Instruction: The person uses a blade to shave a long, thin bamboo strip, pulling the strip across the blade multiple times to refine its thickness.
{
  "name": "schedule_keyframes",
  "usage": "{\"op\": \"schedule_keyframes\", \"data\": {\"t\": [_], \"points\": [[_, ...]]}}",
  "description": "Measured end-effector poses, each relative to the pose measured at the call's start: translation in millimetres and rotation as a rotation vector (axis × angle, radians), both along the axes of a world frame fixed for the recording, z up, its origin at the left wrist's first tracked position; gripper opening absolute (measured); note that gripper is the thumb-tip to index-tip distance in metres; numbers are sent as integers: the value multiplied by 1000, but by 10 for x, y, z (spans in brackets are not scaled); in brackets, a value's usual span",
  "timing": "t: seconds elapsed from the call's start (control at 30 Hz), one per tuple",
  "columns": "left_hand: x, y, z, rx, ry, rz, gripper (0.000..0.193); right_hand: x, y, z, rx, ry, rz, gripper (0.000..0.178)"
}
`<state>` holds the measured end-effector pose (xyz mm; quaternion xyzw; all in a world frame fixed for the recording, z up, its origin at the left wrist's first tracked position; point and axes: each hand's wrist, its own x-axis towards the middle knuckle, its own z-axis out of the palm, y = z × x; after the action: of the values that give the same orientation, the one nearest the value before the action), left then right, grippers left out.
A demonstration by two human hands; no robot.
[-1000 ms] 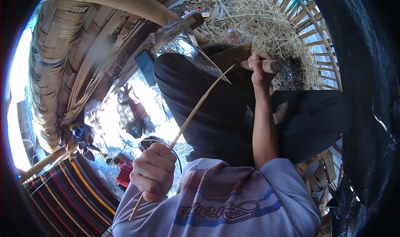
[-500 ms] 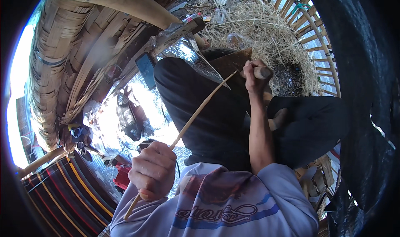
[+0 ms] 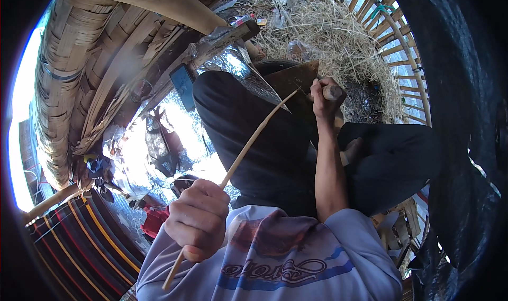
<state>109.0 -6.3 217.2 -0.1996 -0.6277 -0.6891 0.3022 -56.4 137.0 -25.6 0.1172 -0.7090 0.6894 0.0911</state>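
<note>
Above the left sleeve of the pale printed shirt [image 3: 286, 288], clenches the left hand [image 3: 198, 216] tightly around a long, thin, pale stick [image 3: 255, 135], with knuckles upward and fingers folded over the shaft. Lets the lower end of the stick poke out beneath the fist, over the sleeve. Slants the rest up and rightward across the black trousers [image 3: 233, 108], with a slight bend toward the far tip. Beyond the lap, curls the right hand [image 3: 324, 104] firmly round a short, rounded wooden handle [image 3: 333, 92], just beside that tip. Cannot tell of any contact between stick and tool there, in such small, dark detail. Sits with folded legs, with part of a foot [image 3: 352, 152] near the right forearm.

Farther out, has a flat brown piece [image 3: 293, 79] past the stick's tip, with one corner toward the straw [image 3: 328, 31]. Has a dark phone [image 3: 182, 88] just left of the left knee, a crumpled dark bundle [image 3: 163, 147] on the shiny silver sheet [image 3: 209, 169], a red item [image 3: 153, 220] near that sheet's lower edge, and a striped cloth [image 3: 90, 237] at lower left. Has woven bamboo [image 3: 69, 89] along the left and dark plastic sheeting [image 3: 465, 116] down the right.
</note>
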Motion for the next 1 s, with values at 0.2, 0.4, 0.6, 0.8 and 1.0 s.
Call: {"op": "schedule_keyframes", "data": {"t": [0.2, 0.4, 0.6, 0.8, 1.0], "points": [[-9, 48, 56, 33, 32, 10, 48, -29, 30, 202, -216, 49, -13, 19], [-60, 28, 32, 33, 31, -47, 48, 24, -13, 269, -345, -38, 3, 19], [-123, 81, 25, 28, 89, -22, 49, 62, -74, 73, 3, -70, 52, 20], [-35, 78, 44, 66, 96, 15, 47, 76, 11, -10, -155, -131, -25, 19], [-69, 84, 15, 51, 64, 16, 47, 77, 7, 367, -389, -26, 19, 17]]}}
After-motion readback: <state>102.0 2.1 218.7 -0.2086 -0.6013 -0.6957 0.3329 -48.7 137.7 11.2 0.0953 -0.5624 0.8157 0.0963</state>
